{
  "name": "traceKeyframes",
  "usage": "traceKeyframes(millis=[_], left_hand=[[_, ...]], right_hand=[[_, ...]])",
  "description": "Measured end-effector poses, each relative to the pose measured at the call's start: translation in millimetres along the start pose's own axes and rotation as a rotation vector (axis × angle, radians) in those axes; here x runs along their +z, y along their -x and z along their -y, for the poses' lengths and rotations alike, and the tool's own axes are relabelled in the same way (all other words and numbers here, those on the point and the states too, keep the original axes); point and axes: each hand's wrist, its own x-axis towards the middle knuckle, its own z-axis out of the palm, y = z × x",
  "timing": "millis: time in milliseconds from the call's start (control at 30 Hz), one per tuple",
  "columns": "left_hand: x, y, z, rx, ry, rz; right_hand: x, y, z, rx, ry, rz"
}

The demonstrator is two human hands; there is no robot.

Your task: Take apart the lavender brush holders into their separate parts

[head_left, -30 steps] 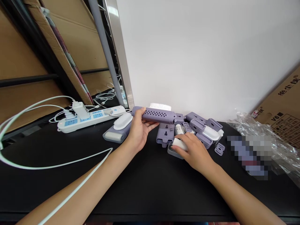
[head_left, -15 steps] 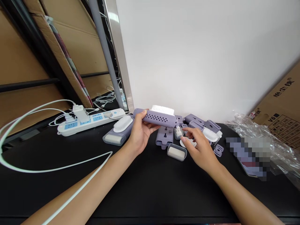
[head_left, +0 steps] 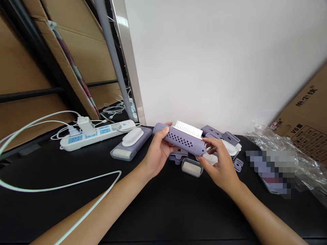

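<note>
My left hand (head_left: 158, 149) is wrapped round a purple brush with a holed body (head_left: 180, 139), held tilted above the desk. White bristles (head_left: 188, 129) stand up from its upper side. At its right end, the thumb and fingers of my right hand (head_left: 219, 163) close round the rim; whether they hold a small part there is hidden. Below lie a clear tray with a white block (head_left: 192, 168) and a purple shell (head_left: 178, 156). A white bristled piece (head_left: 211, 158) shows partly behind my right fingers.
On the left are a purple case with a white brush (head_left: 131, 143), a power strip (head_left: 98, 134) and a loose white cable (head_left: 76, 186) crossing my left forearm. To the right are purple parts (head_left: 232, 137), a blurred-out phone (head_left: 268, 173), plastic wrap (head_left: 288, 149) and a carton (head_left: 304, 119).
The brush has moved right and down toward me, its right end dipping. My right hand, earlier over the small parts with fingers apart, now grips that end.
</note>
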Motion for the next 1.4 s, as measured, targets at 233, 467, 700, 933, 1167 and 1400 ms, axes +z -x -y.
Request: traceKeyframes(millis=[233,467,700,933,1167,1400], left_hand=[[4.0,0,3,-0.114,-0.006,0.083],[0.9,-2,4,-0.270,0.035,0.090],[6.7,7,5,-0.279,-0.003,0.175],[6.2,16,3,-0.303,-0.042,0.289],[13.5,28,5,-0.351,-0.043,0.318],[1.0,5,-9,-0.449,-0.095,0.235]], right_hand=[[0,3,1,-0.097,-0.058,-0.009],[-1,6,0,0.090,-0.363,0.067],[-2,8,10,0.114,-0.402,0.280],[7,10,9,0.217,-0.379,0.211],[8,8,5,0.213,-0.234,0.172],[-4,-7,-6,0.489,-0.459,-0.123]])
